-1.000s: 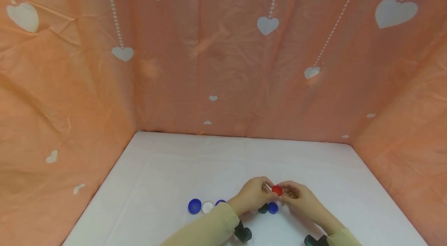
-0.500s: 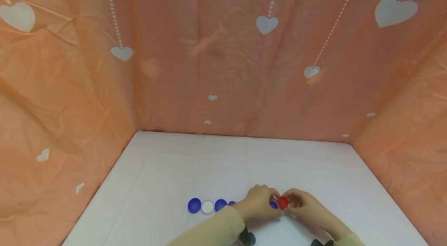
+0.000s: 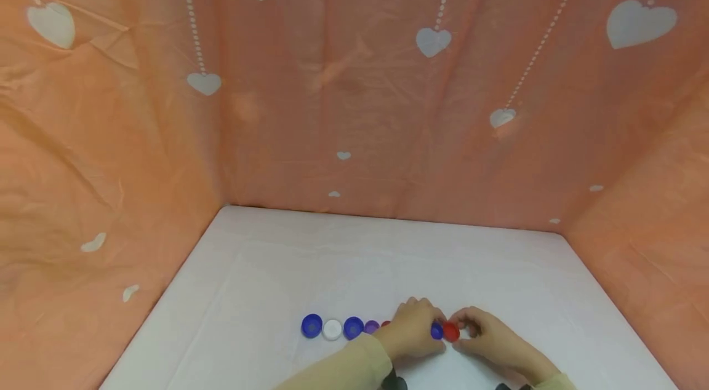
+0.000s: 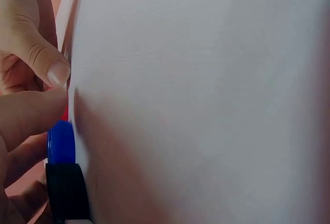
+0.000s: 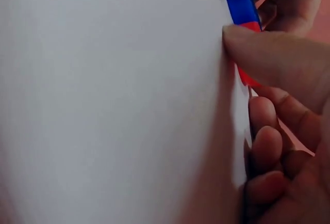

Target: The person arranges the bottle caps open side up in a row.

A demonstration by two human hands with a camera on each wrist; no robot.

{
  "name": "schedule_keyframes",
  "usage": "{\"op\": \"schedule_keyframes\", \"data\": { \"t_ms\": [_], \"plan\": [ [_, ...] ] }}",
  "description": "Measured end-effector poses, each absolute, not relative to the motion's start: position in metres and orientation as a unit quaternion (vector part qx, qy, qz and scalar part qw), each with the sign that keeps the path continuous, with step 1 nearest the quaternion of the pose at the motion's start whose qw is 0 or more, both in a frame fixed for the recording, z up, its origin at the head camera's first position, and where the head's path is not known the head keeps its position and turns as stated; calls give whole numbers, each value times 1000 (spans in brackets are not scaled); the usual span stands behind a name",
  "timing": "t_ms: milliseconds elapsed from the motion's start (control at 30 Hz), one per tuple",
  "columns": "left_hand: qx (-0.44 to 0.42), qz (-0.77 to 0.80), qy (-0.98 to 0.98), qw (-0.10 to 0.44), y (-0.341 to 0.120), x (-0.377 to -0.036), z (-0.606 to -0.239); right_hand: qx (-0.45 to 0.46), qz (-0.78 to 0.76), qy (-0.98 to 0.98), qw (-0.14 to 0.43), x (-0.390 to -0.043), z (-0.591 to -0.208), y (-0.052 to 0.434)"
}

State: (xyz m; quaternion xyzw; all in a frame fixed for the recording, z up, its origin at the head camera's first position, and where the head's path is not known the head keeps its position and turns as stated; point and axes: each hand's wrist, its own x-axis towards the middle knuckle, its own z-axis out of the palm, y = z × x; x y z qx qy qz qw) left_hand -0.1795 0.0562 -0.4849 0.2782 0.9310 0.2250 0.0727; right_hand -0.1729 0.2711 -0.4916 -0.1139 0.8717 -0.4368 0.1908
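Observation:
Bottle caps lie in a row on the white tabletop. At its right end is a red bottle cap (image 3: 452, 332), pinched between thumb and fingers of my right hand (image 3: 492, 338). Touching it on the left is a small blue bottle cap (image 3: 437, 331); the thumb and fingers of my left hand (image 3: 412, 330) close round it from both sides. A black cap (image 4: 67, 193) stands beside the blue one in the left wrist view. In that view my left thumb (image 4: 36, 111) covers most of the red cap. My left hand hides the middle of the row from the head camera.
Leftward the row shows a large blue cap (image 3: 312, 326), a white cap (image 3: 332, 330), another blue cap (image 3: 353, 328), a purple cap (image 3: 372, 326) and a partly hidden red cap (image 3: 386, 323). An orange cloth (image 3: 388, 101) with hearts encloses the white table (image 3: 266, 267).
Both hands have come down toward me with the red cap, which has gone from above the row to its right end, against the small blue cap. My left fingers now lie around the blue cap.

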Motion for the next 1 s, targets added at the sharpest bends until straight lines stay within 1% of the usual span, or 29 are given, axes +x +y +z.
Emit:
{"op": "schedule_keyframes", "data": {
  "t_ms": [100,233,567,833,1000],
  "plan": [
    [284,220,931,65,58,-177,-485,-108,-456,859,208,-172,-492,273],
    [290,212,931,59,58,-174,-486,-107,-475,847,216,-168,-493,273],
    [285,219,930,71,56,-167,-482,-112,-444,862,219,-165,-494,272],
    [281,222,932,59,54,-171,-486,-119,-427,871,213,-170,-497,270],
    [266,237,932,71,53,-174,-488,-111,-468,842,244,-176,-496,273]
  ]
}}
